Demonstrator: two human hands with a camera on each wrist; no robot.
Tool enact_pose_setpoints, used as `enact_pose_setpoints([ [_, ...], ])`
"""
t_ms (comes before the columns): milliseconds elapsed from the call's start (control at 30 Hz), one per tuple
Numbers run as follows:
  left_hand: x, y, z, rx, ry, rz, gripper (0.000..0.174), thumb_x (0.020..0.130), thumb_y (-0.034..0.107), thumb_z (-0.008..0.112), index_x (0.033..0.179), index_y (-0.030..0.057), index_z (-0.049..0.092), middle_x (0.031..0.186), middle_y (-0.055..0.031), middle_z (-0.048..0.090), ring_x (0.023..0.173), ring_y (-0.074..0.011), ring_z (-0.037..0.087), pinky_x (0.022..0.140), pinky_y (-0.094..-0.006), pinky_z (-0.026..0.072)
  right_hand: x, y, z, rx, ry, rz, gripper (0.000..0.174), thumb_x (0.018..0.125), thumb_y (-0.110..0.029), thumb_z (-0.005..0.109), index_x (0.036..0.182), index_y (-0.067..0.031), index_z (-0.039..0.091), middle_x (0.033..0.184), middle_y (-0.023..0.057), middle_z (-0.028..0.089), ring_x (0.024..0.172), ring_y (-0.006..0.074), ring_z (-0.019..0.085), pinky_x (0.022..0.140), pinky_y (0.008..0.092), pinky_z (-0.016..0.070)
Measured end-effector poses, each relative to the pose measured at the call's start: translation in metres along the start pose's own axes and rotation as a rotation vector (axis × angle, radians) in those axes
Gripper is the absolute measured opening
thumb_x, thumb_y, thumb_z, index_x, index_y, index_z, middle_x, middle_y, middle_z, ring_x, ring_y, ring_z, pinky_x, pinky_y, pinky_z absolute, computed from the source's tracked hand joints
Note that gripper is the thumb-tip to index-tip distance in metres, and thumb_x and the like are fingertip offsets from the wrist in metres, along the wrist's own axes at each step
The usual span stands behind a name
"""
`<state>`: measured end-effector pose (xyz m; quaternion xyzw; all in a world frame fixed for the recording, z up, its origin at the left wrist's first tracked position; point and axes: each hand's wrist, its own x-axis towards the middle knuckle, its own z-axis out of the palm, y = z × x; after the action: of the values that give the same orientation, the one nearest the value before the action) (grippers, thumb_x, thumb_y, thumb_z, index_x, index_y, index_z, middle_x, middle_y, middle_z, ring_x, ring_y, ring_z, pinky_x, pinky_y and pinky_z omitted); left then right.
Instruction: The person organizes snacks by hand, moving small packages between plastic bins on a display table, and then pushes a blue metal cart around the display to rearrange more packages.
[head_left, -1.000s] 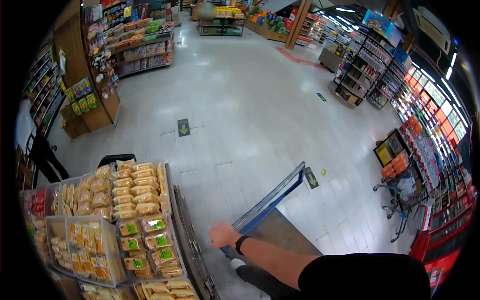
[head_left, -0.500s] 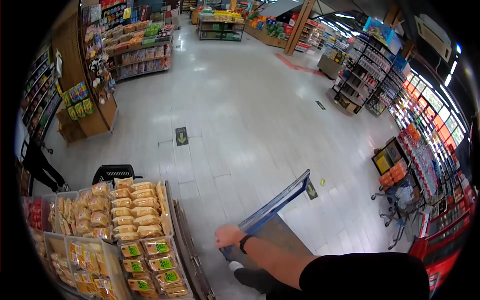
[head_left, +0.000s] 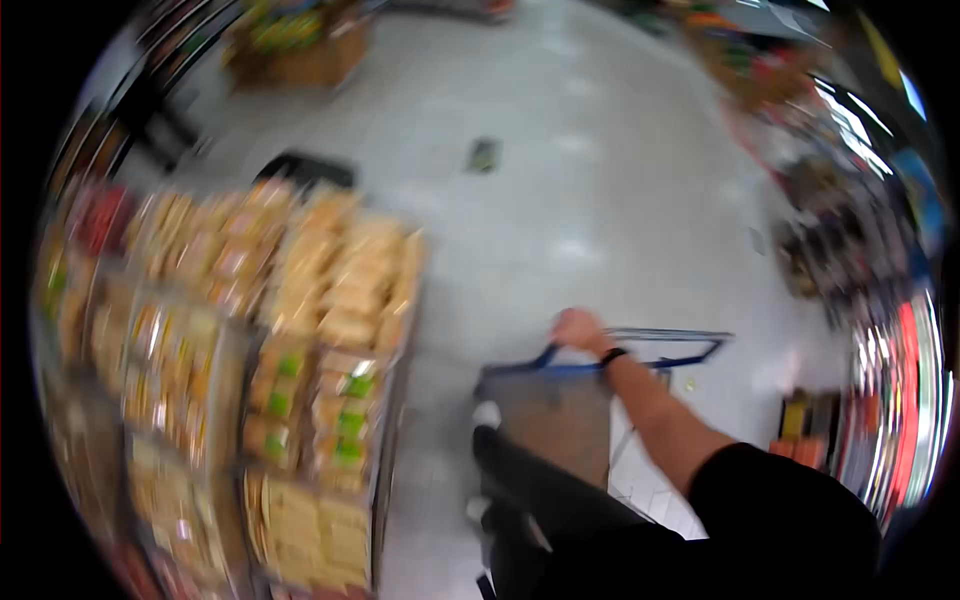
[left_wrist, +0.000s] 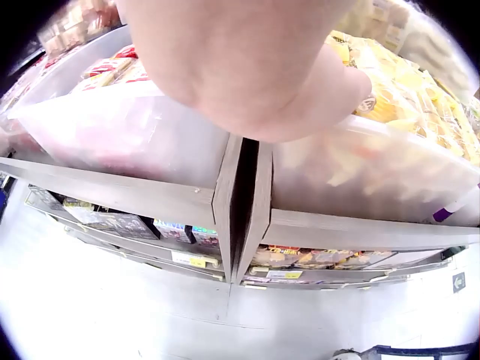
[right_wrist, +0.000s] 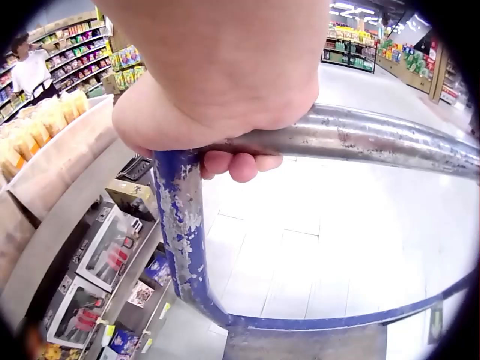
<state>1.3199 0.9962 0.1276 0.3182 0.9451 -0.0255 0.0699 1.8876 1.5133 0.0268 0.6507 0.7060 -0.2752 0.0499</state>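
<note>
My right hand (head_left: 578,328) grips the corner of a platform trolley's handle, its fingertips curled under the worn metal bar (right_wrist: 375,139) beside the chipped blue frame (right_wrist: 180,217). The trolley's flat deck (head_left: 565,425) lies low beside my legs. In the left wrist view, my left hand (left_wrist: 315,94) is over clear plastic bins on a display stand. Its thumb side is closest to the bin (left_wrist: 360,169) with yellow-wrapped packs (left_wrist: 390,82); most fingers are hidden, so I cannot tell whether they hold anything. Another bin (left_wrist: 127,131) with red-and-white packs stands to the left.
Packaged bread (head_left: 350,270) fills the stand on the left, with a black basket (head_left: 305,168) behind it. A person (right_wrist: 31,71) stands near the far shelves. Boxed goods (right_wrist: 112,247) line the lower shelves. Pale floor (head_left: 560,200) stretches ahead; shelving stands on the right.
The head view has tilted down and turned, blurring the surroundings. The bread stand now appears higher and larger, and the trolley handle lies nearly level. My right hand keeps its grip.
</note>
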Motion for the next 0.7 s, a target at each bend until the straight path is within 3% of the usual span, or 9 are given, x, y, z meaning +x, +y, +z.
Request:
enact_pose_setpoints([
  [33,0.004,0.000,0.004,0.044,-0.017,-0.004,0.065,0.099,0.031,0.047,0.148,-0.0103,0.034,0.150,-0.0313,0.039,0.138,-0.0457,0.039,0.116,-0.0525,0.0330,0.020,0.044,0.012,-0.122,0.072,-0.147,0.034,0.072,-0.039,0.071,0.073,-0.0050,0.072,0.075,0.0166,0.071,0.075,0.0377,0.068,0.072,0.0489,0.0537],
  [67,0.005,-0.005,0.014,0.076,-0.019,0.006,0.063,0.100,0.028,0.046,0.148,-0.0103,0.034,0.151,-0.0304,0.039,0.139,-0.0449,0.039,0.117,-0.0518,0.0324,0.009,0.012,-0.027,0.011,0.086,0.057,0.034,0.074,-0.038,0.070,0.074,-0.0047,0.072,0.077,0.0180,0.071,0.076,0.0379,0.068,0.073,0.0490,0.0532],
  [100,0.002,-0.056,0.076,-0.110,0.112,0.063,0.069,0.102,0.038,0.042,0.151,-0.0096,0.030,0.153,-0.0315,0.034,0.145,-0.0441,0.029,0.121,-0.0514,0.0222,0.014,0.008,-0.047,-0.103,0.006,0.121,0.028,0.078,-0.032,0.065,0.079,-0.0048,0.072,0.075,0.0177,0.070,0.075,0.0338,0.068,0.071,0.0464,0.0536],
  [133,0.002,-0.065,0.075,-0.079,0.116,0.103,0.071,0.103,0.042,0.041,0.151,-0.0094,0.029,0.154,-0.0316,0.034,0.145,-0.0456,0.029,0.120,-0.0525,0.0233,0.018,0.017,-0.052,-0.096,0.060,0.113,0.033,0.078,-0.034,0.065,0.076,-0.0018,0.071,0.076,0.0229,0.068,0.078,0.0411,0.067,0.074,0.0495,0.0529],
  [233,0.010,-0.055,0.080,-0.019,0.174,0.192,0.074,0.104,0.048,0.035,0.152,-0.0084,0.028,0.154,-0.0311,0.033,0.143,-0.0493,0.029,0.118,-0.0553,0.0247,0.043,0.053,-0.072,-0.080,0.099,0.012,0.037,0.080,-0.032,0.061,0.078,0.0039,0.068,0.073,0.0262,0.064,0.076,0.0431,0.065,0.071,0.0488,0.0515],
  [400,0.013,-0.063,0.082,-0.006,0.174,0.149,0.074,0.104,0.051,0.034,0.154,-0.0039,0.029,0.156,-0.0295,0.032,0.145,-0.0471,0.028,0.118,-0.0545,0.0242,0.069,0.111,-0.112,0.034,0.082,0.085,0.038,0.084,-0.029,0.057,0.075,0.0070,0.067,0.055,0.0192,0.057,0.048,0.0303,0.060,0.051,0.0414,0.0492],
  [500,0.012,-0.054,0.080,0.075,0.239,0.142,0.074,0.104,0.052,0.032,0.155,-0.0008,0.029,0.158,-0.0266,0.030,0.146,-0.0435,0.028,0.119,-0.0532,0.0239,0.086,0.147,-0.126,0.111,0.160,0.072,0.040,0.087,-0.029,0.056,0.070,0.0069,0.064,0.049,0.0122,0.053,0.040,0.0218,0.055,0.042,0.0370,0.0442],
  [600,0.007,-0.041,0.071,0.354,0.346,0.116,0.077,0.104,0.055,0.033,0.156,-0.0020,0.026,0.159,-0.0270,0.027,0.146,-0.0421,0.030,0.118,-0.0530,0.0268,0.105,0.189,-0.149,0.127,0.099,0.125,0.042,0.088,-0.030,0.055,0.067,0.0054,0.061,0.048,0.0095,0.052,0.039,0.0203,0.053,0.040,0.0357,0.0423],
  [700,-0.011,-0.019,0.074,0.580,0.389,-0.242,0.085,0.102,0.060,0.034,0.156,-0.0033,0.021,0.160,-0.0269,0.025,0.145,-0.0414,0.031,0.116,-0.0535,0.0290,0.111,0.221,-0.161,0.172,0.094,0.145,0.042,0.088,-0.031,0.055,0.065,0.0037,0.060,0.048,0.0089,0.051,0.038,0.0199,0.052,0.039,0.0353,0.0411],
])
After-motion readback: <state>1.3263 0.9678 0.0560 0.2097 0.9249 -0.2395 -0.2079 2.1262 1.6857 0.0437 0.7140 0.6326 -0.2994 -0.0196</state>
